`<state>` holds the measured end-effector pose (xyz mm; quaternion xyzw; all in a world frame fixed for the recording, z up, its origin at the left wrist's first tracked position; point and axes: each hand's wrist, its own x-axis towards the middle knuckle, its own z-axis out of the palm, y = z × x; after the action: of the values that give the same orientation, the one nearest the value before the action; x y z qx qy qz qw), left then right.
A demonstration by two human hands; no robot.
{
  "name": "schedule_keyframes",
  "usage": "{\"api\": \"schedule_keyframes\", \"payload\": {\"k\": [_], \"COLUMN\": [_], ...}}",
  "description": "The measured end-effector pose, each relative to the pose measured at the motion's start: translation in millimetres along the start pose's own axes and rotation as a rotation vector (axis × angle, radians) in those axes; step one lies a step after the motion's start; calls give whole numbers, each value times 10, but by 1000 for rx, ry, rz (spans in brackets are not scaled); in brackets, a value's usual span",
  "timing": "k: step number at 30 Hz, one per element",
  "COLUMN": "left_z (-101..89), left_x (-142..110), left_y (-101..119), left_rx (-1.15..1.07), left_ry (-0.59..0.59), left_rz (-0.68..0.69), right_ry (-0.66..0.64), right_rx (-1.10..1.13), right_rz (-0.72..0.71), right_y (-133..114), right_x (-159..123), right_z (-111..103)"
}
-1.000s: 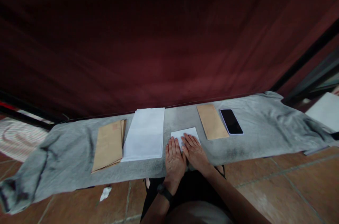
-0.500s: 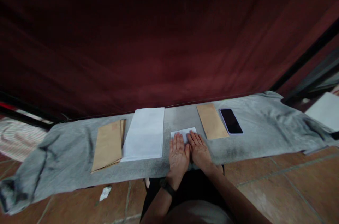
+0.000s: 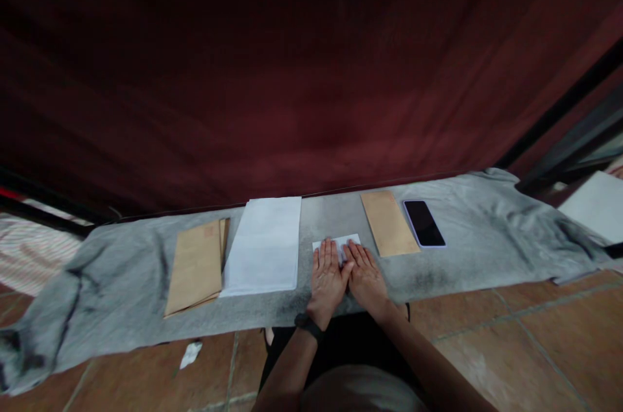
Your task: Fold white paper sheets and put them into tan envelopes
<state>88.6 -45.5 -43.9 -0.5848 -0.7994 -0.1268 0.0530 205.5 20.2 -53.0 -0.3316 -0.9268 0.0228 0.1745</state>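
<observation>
A small white sheet of paper [image 3: 344, 242], apparently folded, lies on the grey cloth in front of me, mostly covered by my hands. My left hand [image 3: 327, 282] presses flat on its left part, fingers stretched out. On its right part rests my right hand [image 3: 366, 279], also flat, with the thumbs meeting in the middle. To the right lies a single brown envelope [image 3: 390, 224], apart from my hand. Left of my hands is a stack of white paper [image 3: 265, 243], and beyond it a pile of brown envelopes [image 3: 195, 266].
A phone [image 3: 425, 224] with a dark screen lies right of the single envelope. The grey cloth [image 3: 121, 282] covers the long narrow surface. Behind it hangs a dark red curtain [image 3: 311, 87]. A white scrap [image 3: 190, 355] lies on the tiled floor.
My left hand has slid slightly forward over the paper. The right hand stays nearly in place, still flat. Nothing else has visibly moved apart from a slight camera shift.
</observation>
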Motion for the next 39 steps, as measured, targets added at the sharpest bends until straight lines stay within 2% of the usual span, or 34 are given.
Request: {"api": "schedule_keyframes", "payload": {"k": [9, 15, 22, 28, 39], "left_z": [-34, -19, -5, -34, -1], "left_x": [-36, -60, -69, -59, -62], "left_y": [-82, -119, -101, -69, -95], "left_rx": [56, 58, 62, 69, 72], "left_ry": [29, 64, 55, 54, -7], "left_rz": [-70, -115, -154, -167, -155], "right_ry": [5, 57, 109, 94, -44], "right_rx": [29, 6, 10, 37, 155], "right_rz": [32, 83, 99, 116, -79], "right_y": [-5, 1, 32, 35, -170], "right_x": [0, -28, -57, -23, 236], "right_z": [1, 70, 142, 108, 15]}}
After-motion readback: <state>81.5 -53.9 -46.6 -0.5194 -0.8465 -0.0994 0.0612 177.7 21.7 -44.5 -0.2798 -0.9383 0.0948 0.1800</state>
